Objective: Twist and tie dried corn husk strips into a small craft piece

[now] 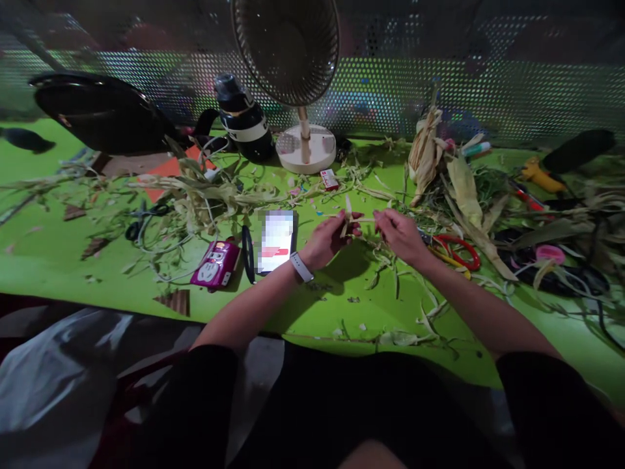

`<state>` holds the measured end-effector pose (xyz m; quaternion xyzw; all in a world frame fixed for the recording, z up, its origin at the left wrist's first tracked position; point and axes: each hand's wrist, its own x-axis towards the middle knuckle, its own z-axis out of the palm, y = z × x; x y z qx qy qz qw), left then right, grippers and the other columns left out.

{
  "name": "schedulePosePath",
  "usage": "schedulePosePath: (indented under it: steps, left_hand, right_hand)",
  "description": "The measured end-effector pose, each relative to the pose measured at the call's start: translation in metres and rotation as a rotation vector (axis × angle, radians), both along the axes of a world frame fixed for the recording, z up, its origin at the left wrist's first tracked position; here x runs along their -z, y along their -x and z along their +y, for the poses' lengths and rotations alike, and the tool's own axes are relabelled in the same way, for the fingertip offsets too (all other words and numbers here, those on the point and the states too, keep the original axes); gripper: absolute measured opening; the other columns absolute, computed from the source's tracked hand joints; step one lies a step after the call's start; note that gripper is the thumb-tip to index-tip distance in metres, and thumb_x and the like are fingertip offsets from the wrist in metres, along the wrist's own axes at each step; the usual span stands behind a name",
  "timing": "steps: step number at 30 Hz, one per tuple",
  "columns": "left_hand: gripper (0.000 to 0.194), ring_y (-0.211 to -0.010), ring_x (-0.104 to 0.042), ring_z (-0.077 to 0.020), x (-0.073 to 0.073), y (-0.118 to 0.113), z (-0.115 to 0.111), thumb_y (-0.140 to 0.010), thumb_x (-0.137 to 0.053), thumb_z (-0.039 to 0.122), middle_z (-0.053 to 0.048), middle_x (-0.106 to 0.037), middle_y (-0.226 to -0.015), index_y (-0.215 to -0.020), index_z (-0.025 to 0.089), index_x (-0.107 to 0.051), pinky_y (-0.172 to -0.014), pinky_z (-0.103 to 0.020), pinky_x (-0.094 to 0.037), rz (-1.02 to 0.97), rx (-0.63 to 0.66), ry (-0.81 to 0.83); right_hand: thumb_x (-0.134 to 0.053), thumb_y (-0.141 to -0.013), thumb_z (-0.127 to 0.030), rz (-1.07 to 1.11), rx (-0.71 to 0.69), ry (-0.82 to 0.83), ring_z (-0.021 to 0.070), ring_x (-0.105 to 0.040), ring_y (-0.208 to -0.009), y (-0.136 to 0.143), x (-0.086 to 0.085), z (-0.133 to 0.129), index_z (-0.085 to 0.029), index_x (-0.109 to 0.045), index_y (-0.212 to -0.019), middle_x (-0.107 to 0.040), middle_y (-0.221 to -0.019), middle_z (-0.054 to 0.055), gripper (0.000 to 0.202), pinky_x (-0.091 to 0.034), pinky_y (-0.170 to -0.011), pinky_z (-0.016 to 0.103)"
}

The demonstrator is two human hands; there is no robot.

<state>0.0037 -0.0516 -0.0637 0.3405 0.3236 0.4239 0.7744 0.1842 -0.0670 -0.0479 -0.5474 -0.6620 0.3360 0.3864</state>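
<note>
Two hands pinch one pale, dry husk strip (364,220) above the green table (58,260), right of the phone (276,240): left hand (331,238) clamped on its upright end, right hand (401,233) closed on the other. More husks (426,153) lie beyond them, by the fan (288,58).

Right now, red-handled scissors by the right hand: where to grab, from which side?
Take the scissors by the red handle loops, from above and the near side. The loops lie flat and bare on the green table; the blade end is hidden under the right hand and husk strips, and cannot be judged.
</note>
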Motion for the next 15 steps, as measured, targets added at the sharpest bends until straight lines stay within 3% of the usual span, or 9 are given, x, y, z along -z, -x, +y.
schedulePosePath:
  steps: [2, 6, 8, 13, 15]
  left_hand:
    - [0.032, -0.072, -0.062, -0.0081, -0.001, -0.001, 0.0, -0.078, -0.067, 0.04, -0.005, -0.068, -0.084, -0.097, 0.014, -0.069, -0.06, -0.017, -0.044, -0.05, -0.037, -0.01]
    - [0.026, -0.084, -0.065, -0.0111, 0.003, -0.009, -0.006, -0.079, -0.067, 0.037, -0.006, -0.07, -0.093, -0.095, 0.016, -0.069, -0.072, -0.02, -0.048, -0.059, -0.178, -0.068]
    - [0.028, -0.082, -0.065, -0.0124, 0.006, -0.014, -0.01, -0.079, -0.066, 0.04, -0.005, -0.07, -0.092, -0.094, 0.016, -0.069, -0.071, -0.022, -0.05, -0.028, -0.192, -0.082]
    - [0.039, -0.046, -0.052, -0.0061, 0.012, -0.02, -0.019, -0.077, -0.065, 0.048, -0.002, -0.068, -0.076, -0.101, 0.016, -0.068, -0.048, -0.022, -0.045, 0.017, -0.124, -0.111]
    - [0.041, -0.048, -0.052, -0.0058, 0.013, -0.019, -0.018, -0.078, -0.064, 0.049, -0.003, -0.068, -0.078, -0.1, 0.015, -0.068, -0.051, -0.022, -0.046, 0.034, -0.107, -0.138]
  right_hand:
    - [-0.037, -0.087, -0.065, 0.111, -0.008, 0.157, 0.0104, -0.04, -0.044, 0.001, 0.0, -0.003, -0.02, -0.05, -0.059, -0.043, -0.049, -0.002, 0.054, -0.032, -0.047, 0.027]
    - [-0.048, -0.08, -0.069, 0.189, -0.258, 0.416, 0.0105, -0.048, -0.045, 0.018, 0.0, -0.012, -0.019, -0.055, -0.061, -0.055, -0.053, -0.001, 0.053, -0.037, -0.045, 0.026]
    - [-0.056, -0.076, -0.067, 0.236, -0.314, 0.426, 0.0107, -0.052, -0.048, 0.028, 0.002, -0.015, -0.018, -0.057, -0.067, -0.057, -0.057, -0.002, 0.049, -0.039, -0.047, 0.025]
    - [-0.065, -0.073, -0.059, 0.447, -0.219, 0.39, 0.0076, -0.049, -0.046, 0.038, 0.012, -0.015, -0.019, -0.053, -0.07, -0.055, -0.058, -0.005, 0.042, -0.039, -0.047, 0.022]
    - [-0.066, -0.074, -0.055, 0.488, -0.203, 0.397, 0.0072, -0.049, -0.047, 0.036, 0.013, -0.015, -0.019, -0.053, -0.069, -0.056, -0.059, -0.005, 0.039, -0.04, -0.048, 0.022]
